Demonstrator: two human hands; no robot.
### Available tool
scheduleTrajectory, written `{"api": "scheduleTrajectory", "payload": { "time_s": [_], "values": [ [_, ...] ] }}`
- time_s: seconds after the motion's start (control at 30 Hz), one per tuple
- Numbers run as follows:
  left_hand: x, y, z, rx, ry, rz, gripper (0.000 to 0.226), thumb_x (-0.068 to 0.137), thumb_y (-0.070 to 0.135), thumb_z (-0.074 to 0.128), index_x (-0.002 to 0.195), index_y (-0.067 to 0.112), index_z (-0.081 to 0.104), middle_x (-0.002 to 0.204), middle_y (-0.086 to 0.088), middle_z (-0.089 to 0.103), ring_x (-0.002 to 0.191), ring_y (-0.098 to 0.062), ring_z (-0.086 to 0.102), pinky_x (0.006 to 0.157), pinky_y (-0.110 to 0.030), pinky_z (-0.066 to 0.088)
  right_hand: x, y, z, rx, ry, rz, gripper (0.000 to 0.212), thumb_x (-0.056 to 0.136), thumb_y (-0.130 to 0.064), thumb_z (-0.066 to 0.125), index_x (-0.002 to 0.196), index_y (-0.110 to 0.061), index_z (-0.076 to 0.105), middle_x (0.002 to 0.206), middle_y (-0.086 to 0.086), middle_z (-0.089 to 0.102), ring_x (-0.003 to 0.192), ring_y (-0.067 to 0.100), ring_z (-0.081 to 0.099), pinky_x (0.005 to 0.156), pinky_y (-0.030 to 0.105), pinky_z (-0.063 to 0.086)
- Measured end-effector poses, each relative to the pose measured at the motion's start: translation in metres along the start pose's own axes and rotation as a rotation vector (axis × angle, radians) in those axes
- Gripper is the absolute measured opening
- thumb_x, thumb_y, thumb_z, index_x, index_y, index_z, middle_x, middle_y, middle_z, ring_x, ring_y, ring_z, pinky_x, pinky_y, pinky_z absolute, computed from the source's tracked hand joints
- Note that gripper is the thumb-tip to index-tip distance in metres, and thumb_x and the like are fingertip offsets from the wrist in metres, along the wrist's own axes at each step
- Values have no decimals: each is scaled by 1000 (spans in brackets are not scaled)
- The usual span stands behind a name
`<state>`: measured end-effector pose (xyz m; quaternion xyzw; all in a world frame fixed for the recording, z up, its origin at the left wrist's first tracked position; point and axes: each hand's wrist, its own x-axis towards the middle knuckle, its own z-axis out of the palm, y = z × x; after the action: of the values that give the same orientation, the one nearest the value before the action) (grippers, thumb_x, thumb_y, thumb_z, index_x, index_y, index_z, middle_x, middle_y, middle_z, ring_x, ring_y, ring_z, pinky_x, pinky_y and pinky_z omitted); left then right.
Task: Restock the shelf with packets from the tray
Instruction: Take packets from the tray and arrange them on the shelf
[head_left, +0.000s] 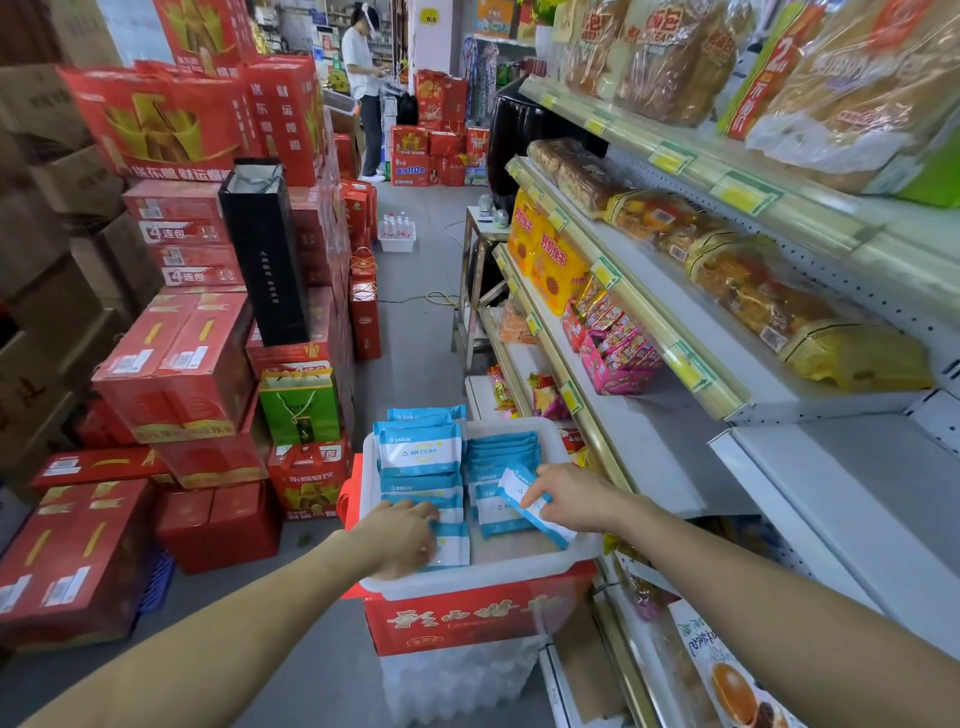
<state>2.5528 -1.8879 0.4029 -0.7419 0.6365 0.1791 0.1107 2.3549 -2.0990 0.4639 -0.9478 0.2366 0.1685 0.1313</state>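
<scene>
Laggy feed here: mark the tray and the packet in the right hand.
tray (493, 574): head view, near white rim.
held packet (513, 486): head view, upper white end.

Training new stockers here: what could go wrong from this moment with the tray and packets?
1. The tray sits raised on a red box; the left hand, gripping the near packets, could tip it by pressing down.
2. The right hand pinches the lifted packet only by fingertips; it may slip.
3. The far packets stick up above the rim and could topple out.
</scene>
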Motion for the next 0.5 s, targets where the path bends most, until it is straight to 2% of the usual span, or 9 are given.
{"api": "scheduleTrajectory", "payload": {
  "time_s": [0.2, 0.37, 0.5],
  "values": [
    [9, 2, 0, -109, -80, -34, 34, 101, 41, 53, 128, 26, 65, 144, 0, 49, 126, -28, 48, 105, -43, 44, -5, -4, 0, 4, 5, 6, 43, 95, -17, 56, 126, -42, 70, 133, -4, 57, 111, 14, 56, 75, 35, 62],
    [16, 6, 3, -259, -124, -54, 26, 96, 38, 58, 120, 31, 66, 128, 2, 49, 116, -24, 53, 101, -38, 50, -9, -7, -2, 34, 12, 6, 42, 96, -16, 57, 125, -42, 70, 134, -4, 56, 117, 15, 55, 72, 29, 59],
    [17, 1, -2, -315, -185, -8, 31, 97, 23, 56, 119, 39, 70, 124, 9, 49, 113, -20, 53, 98, -29, 48, -12, -9, -8, 41, 17, -11, 43, 95, -15, 57, 126, -43, 70, 136, -4, 55, 120, 15, 54, 69, 25, 55]
  ]
}}
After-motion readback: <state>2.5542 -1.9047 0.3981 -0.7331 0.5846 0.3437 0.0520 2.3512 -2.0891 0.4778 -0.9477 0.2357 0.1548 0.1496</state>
